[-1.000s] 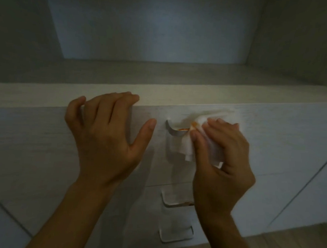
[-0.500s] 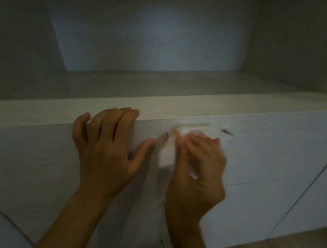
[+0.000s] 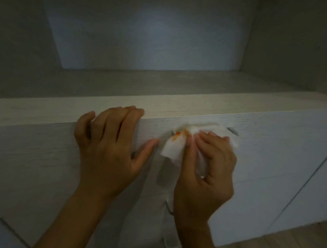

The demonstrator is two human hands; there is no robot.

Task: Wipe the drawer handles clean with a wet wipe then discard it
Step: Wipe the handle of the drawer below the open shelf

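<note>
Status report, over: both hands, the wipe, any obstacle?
Left hand rests on cabinet top edge. Right hand grips orange-stained wet wipe on top handle. No obstacle seen.

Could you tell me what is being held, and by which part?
The right hand pinches the wet wipe at its bunched middle; the left hand rests on the drawer.
</note>
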